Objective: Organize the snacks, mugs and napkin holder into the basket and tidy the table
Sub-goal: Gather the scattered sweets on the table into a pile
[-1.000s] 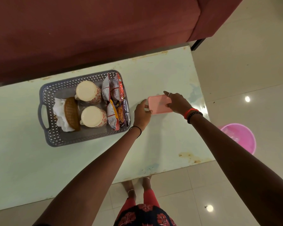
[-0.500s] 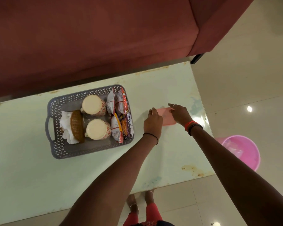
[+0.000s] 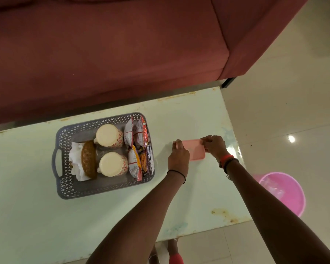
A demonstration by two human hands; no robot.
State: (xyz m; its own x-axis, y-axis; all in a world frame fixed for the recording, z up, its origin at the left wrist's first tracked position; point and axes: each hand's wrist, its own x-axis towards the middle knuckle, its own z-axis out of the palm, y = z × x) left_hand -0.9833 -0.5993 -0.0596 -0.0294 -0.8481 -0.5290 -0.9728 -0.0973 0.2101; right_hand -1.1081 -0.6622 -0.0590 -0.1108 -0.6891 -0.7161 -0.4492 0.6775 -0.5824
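A grey perforated basket point(image 3: 65, 189) stands on the pale table point(image 3: 27, 216). In it are two upturned cream mugs point(image 3: 109, 135) point(image 3: 111, 164), a woven brown napkin holder point(image 3: 88, 161) with white napkins, and several snack packets point(image 3: 139, 149) along its right side. To the right of the basket a flat pink rectangular piece point(image 3: 193, 149) lies on the table. My left hand point(image 3: 178, 156) grips its left end and my right hand point(image 3: 213, 147) grips its right end.
A dark red sofa point(image 3: 112, 50) runs along the far side of the table. A pink bucket point(image 3: 286, 189) stands on the tiled floor at the table's right end. My feet show below the near table edge.
The view has shifted, so the table sits lower in frame. Both hands stay on the pink piece, and the left hand has closed further over its left end.
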